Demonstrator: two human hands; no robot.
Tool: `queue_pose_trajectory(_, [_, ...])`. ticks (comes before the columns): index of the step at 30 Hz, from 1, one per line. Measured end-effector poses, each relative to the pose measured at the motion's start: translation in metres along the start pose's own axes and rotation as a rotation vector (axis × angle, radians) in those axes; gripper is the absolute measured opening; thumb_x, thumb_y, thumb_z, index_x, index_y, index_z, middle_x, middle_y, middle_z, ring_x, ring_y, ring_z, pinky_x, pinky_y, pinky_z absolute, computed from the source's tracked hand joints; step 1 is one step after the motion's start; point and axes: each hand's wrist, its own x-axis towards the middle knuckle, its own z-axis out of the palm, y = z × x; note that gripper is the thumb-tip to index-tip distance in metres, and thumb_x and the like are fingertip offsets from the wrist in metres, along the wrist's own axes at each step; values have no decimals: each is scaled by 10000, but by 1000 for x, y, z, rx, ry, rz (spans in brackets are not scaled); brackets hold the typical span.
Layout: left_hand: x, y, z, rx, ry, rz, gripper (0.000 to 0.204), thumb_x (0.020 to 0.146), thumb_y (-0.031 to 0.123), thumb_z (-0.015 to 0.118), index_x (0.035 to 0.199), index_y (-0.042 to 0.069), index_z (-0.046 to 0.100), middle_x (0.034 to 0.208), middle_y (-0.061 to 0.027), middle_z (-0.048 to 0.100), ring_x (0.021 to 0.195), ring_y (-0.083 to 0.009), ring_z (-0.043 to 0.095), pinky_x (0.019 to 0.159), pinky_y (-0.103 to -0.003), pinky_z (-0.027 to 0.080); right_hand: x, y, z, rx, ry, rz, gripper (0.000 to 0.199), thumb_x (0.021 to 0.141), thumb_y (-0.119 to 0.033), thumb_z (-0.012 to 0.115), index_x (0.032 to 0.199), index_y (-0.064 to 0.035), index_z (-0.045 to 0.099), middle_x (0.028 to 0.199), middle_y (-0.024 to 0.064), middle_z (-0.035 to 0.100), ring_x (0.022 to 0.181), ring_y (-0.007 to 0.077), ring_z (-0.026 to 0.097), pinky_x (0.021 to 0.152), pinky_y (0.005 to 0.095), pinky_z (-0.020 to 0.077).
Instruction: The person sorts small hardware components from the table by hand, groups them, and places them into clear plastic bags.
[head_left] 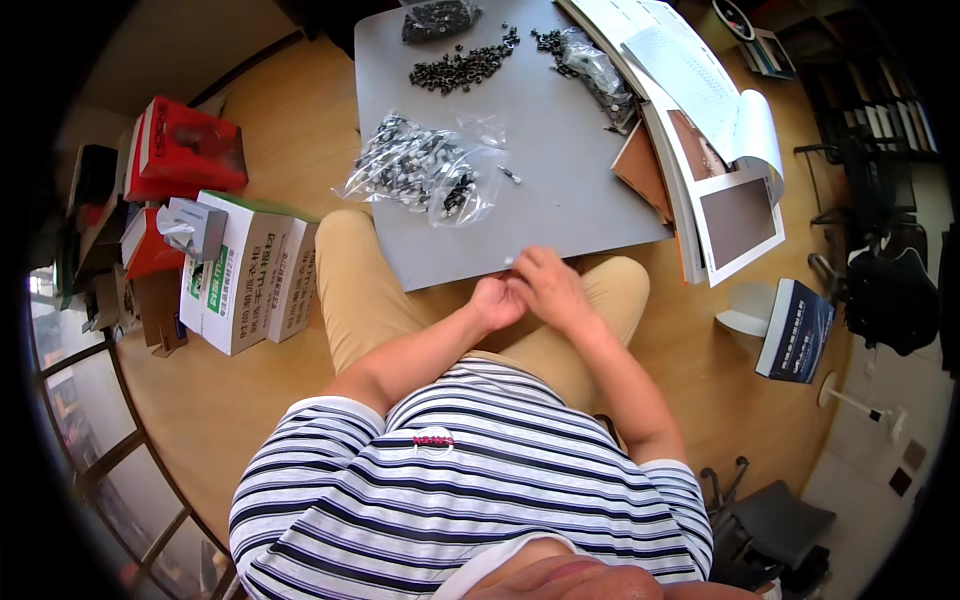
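My left hand [497, 302] and my right hand [550, 285] meet just in front of the near edge of the grey table [560, 195], above my lap. Both have their fingers curled in and pressed together. A tiny pale bit [508, 261] shows by the right fingertips; what the fingers hold is too small to name. Beyond them lies an open clear plastic bag [415, 165] full of small black, white and metallic parts. One loose small part [510, 175] rests to the bag's right.
Small black ring-like parts [460, 70] are heaped farther back, near a dark filled bag [440, 20]. Another clear bag [600, 75] with black parts lies beside large open sample books [700, 150] on the right. White cartons [245, 270] stand left of my legs.
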Motion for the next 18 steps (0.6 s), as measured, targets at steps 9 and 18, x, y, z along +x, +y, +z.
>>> queue_pose_trajectory(9, [-15,13,14,39,239,-34,315,993,242,519,1138,-7,646,1162,-192,664,1113,-347,629,961,-465,541,87,93,-33,-254,490,99,252,897,-27,548,1138,34,585,1144,213,611,1030,411,585,849,444,509])
queue_pose_trajectory(18, [-57,23,111,486,364,-480,288,957,340,640,821,87,622,744,-29,617,603,-86,547,490,-206,437,169,159,-56,-729,207,385,164,862,-27,553,1020,-15,594,1066,137,624,1005,341,601,847,423,545])
